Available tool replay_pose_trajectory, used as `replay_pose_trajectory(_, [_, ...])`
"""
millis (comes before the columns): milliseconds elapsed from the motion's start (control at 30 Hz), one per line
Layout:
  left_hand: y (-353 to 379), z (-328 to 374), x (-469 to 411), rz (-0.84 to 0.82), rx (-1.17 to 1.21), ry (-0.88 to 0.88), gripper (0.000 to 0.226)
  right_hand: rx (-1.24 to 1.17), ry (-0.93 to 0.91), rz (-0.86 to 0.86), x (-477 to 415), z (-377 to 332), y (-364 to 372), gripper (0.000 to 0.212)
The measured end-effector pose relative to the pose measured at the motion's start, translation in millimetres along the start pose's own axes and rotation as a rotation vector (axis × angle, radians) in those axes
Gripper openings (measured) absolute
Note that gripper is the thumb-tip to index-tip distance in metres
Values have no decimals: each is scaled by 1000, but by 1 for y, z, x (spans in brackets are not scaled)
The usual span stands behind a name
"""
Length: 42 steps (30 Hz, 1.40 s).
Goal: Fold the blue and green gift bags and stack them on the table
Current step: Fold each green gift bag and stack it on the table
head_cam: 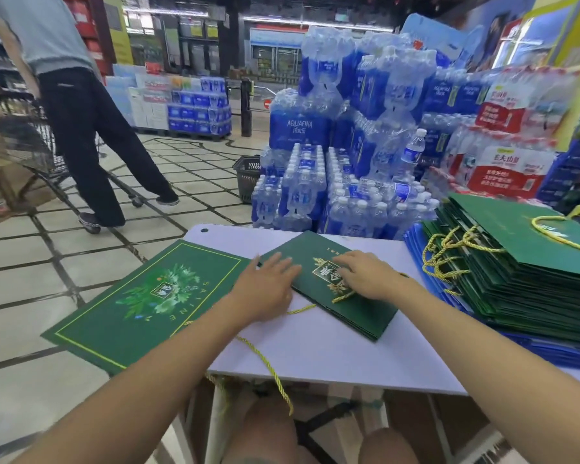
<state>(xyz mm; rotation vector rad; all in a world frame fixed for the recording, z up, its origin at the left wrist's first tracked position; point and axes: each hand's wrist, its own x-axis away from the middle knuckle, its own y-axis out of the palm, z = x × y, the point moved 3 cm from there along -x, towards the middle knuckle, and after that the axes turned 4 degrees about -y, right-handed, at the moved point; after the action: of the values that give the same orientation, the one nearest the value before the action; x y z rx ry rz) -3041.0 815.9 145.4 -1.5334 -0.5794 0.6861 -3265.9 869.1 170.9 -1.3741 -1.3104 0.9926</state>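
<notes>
White table, small green bag folded flat under both palms: left hand fingers straight on its left edge, right hand fingers spread over the logo, stack of green bags beyond right

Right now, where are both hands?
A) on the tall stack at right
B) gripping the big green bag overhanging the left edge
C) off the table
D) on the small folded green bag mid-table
D: the left hand and right hand both rest with straight fingers on the small folded green bag.
</notes>
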Motion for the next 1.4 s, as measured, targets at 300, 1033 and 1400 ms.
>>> replay_pose_trajectory(300, [9, -91, -3, -248, 108, -344, 57, 168, -40, -44, 26, 27, 32, 52])
replay_pose_trajectory(1033, [17, -10, -18, -83, 253, 202, 74, -410, 79, 193, 21, 18, 21, 50])
replay_pose_trajectory(1400, [23, -8, -11, -12, 282, 187, 79, 361, 308, -36, 29, 25, -11, 24])
